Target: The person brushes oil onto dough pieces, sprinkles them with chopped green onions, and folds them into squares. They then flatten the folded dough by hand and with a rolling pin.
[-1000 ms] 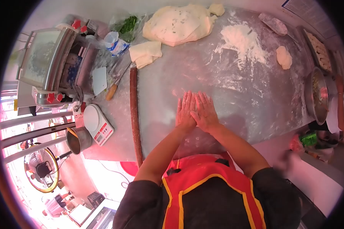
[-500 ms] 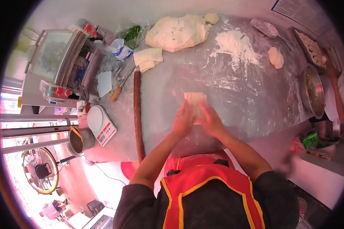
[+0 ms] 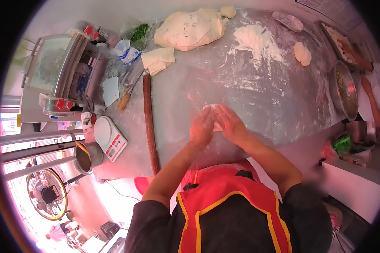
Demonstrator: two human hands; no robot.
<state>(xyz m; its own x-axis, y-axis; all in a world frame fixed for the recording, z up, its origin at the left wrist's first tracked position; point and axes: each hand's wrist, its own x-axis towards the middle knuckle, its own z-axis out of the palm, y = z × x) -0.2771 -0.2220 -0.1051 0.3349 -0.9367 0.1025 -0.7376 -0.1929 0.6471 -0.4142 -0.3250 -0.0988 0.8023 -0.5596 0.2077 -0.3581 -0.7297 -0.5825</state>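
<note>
A small piece of pale dough (image 3: pixel 217 125) lies on the metal worktop in front of me, mostly covered by my hands. My left hand (image 3: pixel 202 126) presses on its left side, and my right hand (image 3: pixel 232 125) on its right. The fingers of each hand are held together and bent over the dough, with the fingertips of both hands nearly meeting at its far edge. A wooden rolling pin (image 3: pixel 149 122) lies to the left of my left hand. Beyond it sits a folded slab of dough (image 3: pixel 158 60).
A large dough mound (image 3: pixel 190 29), spilled flour (image 3: pixel 257 42) and a small dough lump (image 3: pixel 302 54) lie farther back. At left are a white scale (image 3: pixel 109 137), a scraper (image 3: pixel 111 91) and a dough machine (image 3: pixel 55 69). Another person's arm (image 3: pixel 369 92) reaches near a metal bowl (image 3: pixel 345 90) at right.
My hands have closed in over the dough, and their fingertips have come together. The flat sheet now looks shorter and gathered beneath them. The co-worker's hand has shifted over the tray.
</note>
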